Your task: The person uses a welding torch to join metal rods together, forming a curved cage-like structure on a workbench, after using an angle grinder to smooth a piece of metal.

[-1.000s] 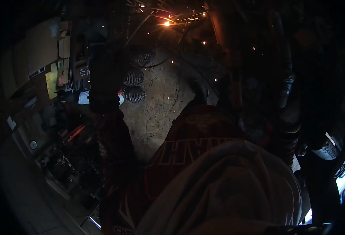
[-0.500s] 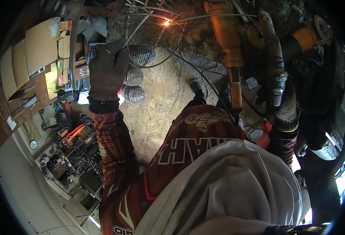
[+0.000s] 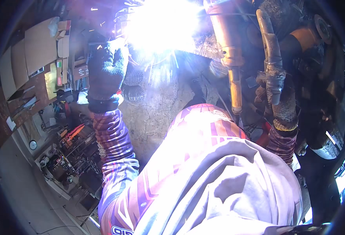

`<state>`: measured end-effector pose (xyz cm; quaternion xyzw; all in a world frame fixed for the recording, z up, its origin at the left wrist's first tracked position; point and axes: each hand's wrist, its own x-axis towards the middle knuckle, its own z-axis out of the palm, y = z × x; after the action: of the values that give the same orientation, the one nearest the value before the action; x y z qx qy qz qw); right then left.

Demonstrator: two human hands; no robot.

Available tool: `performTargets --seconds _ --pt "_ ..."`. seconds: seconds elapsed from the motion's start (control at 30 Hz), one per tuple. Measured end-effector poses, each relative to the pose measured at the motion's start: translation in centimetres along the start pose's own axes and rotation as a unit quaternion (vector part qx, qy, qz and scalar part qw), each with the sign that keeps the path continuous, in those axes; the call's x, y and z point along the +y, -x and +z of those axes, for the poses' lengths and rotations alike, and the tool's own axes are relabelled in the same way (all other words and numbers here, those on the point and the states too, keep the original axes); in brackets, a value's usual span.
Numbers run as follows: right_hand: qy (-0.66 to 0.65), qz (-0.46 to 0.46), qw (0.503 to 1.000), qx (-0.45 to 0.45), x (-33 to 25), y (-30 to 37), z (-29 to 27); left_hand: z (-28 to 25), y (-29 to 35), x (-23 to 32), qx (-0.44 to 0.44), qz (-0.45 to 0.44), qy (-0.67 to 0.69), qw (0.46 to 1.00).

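A blinding white welding arc [image 3: 162, 25] hides the workpiece of thin metal rods at the top of the view. My gloved left hand [image 3: 108, 70] is at the left edge of the glare, its fingers pinched at the end of a thin rod; the light washes out the fingertips. On the right, my gloved right hand [image 3: 285, 105] is wrapped round a welding electrode holder [image 3: 272, 55]. A thin electrode [image 3: 239, 14] runs left from the holder's top end into the arc.
An orange angle grinder [image 3: 227, 35] lies between the arc and the holder. Another grinder [image 3: 305, 39] with a disc is farther right. Below the arc, coiled wire rings [image 3: 134, 93] rest on the concrete floor [image 3: 141, 121]. Cardboard sheets [image 3: 41, 43] stand at the left. Sparks fly round the arc.
The small orange glow has become a bright arc with flying sparks, flooding the top of the view. Both hands have stayed nearly in place.
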<state>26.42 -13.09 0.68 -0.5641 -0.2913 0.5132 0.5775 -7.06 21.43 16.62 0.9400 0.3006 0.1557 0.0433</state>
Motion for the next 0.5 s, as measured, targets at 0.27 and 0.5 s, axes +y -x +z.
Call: performTargets --seconds 0.27,0.5 --pt "-0.015 0.008 0.999 -0.044 -4.6 -0.2 2.5 -0.1 0.3 -0.6 -0.009 -0.053 0.012 0.998" --pt "-0.668 0.173 0.720 0.075 1.8 -0.5 -1.8 -1.0 -0.8 1.0 -0.088 -0.112 0.001 0.990"
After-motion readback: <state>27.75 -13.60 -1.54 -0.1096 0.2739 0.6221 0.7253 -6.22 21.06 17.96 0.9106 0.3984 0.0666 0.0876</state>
